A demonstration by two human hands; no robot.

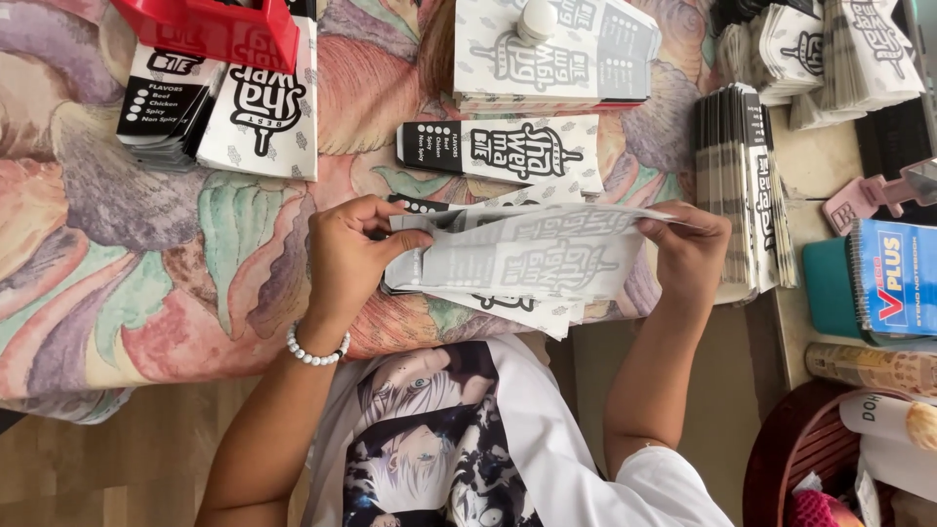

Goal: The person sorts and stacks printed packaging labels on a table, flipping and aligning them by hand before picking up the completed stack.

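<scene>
I count two hands of mine, left hand [344, 256] and right hand [689, 254], one bead bracelet [314, 353], one red tray [210, 29], one spiral notebook [893, 278], one pink clip [859, 200], and several stacks of flat printed wrappers [747, 185] (too overlapped to number exactly).

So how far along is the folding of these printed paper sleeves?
Partway, it seems. Folded sleeves already sit in stacks: one above the hands and an upright row to the right. In hand, the left hand and right hand hold one flat sleeve. More flat sheets lie beneath it.
</scene>
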